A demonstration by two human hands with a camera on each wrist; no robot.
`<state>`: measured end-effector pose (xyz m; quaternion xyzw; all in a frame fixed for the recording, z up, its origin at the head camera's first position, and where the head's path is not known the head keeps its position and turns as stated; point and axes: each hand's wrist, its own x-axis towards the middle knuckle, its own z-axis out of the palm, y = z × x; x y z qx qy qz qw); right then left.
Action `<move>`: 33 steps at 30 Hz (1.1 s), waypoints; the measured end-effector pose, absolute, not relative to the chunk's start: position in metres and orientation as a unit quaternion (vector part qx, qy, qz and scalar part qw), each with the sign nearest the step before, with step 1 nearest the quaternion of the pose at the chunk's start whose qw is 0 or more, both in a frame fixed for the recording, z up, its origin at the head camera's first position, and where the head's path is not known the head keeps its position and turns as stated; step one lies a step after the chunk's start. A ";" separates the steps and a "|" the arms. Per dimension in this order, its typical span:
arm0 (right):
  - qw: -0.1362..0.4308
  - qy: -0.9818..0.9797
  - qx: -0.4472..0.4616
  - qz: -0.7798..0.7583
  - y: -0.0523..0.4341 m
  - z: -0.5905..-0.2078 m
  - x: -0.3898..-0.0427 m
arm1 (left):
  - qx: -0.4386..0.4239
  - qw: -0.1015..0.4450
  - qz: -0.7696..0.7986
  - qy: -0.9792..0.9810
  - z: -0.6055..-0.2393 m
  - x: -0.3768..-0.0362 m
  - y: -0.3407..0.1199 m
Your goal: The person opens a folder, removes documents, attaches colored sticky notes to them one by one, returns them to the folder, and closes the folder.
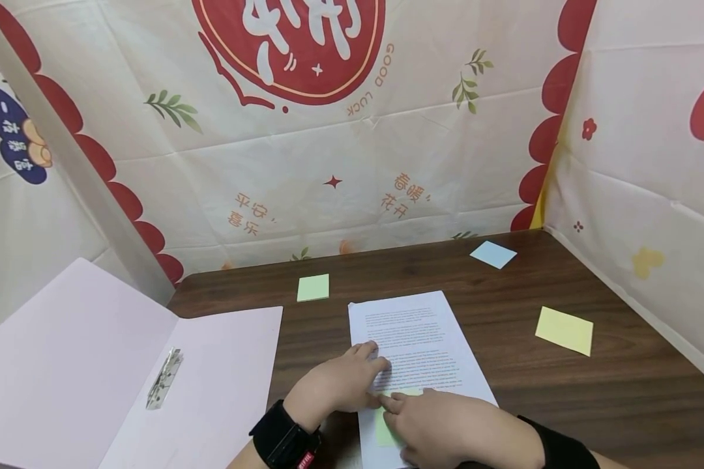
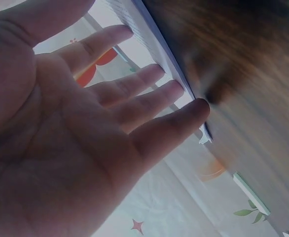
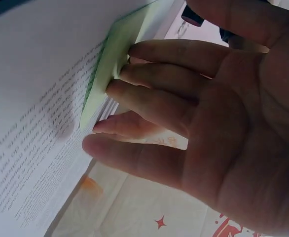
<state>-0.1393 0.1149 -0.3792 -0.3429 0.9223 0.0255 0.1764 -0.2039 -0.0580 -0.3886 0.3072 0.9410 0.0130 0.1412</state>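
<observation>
My right grip (image 1: 446, 423) lies flat, fingers straight, pressing a green note (image 3: 110, 64) onto the paper (image 1: 422, 339). My left grip (image 1: 334, 384), also spread flat, holds the paper just beside it. The note looks thin, light and bendy; I'd lift it by a loose edge.

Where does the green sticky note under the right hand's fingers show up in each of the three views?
Head: the green sticky note lies at the bottom centre, on the printed page, partly covered by the right hand.
Left wrist: not in it; only the left hand at the page's edge.
Right wrist: upper centre, the note is under the fingertips.
Shared landmark: the printed page, seen in all three.
</observation>
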 end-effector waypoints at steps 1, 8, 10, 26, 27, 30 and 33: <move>0.187 0.923 -0.336 0.028 0.114 -0.380 -0.139 | 0.305 0.142 0.014 0.941 -0.389 -0.204 -0.058; 0.196 0.921 -0.337 0.012 0.112 -0.382 -0.139 | 0.300 0.142 0.004 0.943 -0.394 -0.206 -0.059; 0.195 0.921 -0.338 0.000 0.112 -0.381 -0.140 | 0.301 0.133 -0.004 0.944 -0.395 -0.206 -0.059; 0.220 0.951 -0.209 -0.060 0.126 -0.365 -0.140 | 0.284 0.129 0.009 0.950 -0.397 -0.207 -0.060; 0.219 0.950 -0.212 -0.060 0.126 -0.365 -0.140 | 0.284 0.130 0.011 0.950 -0.396 -0.208 -0.061; 0.220 0.949 -0.216 -0.071 0.129 -0.363 -0.142 | 0.286 0.134 0.017 0.949 -0.398 -0.208 -0.062; 0.220 0.947 -0.215 -0.092 0.137 -0.358 -0.151 | 0.290 0.141 0.026 0.946 -0.398 -0.209 -0.064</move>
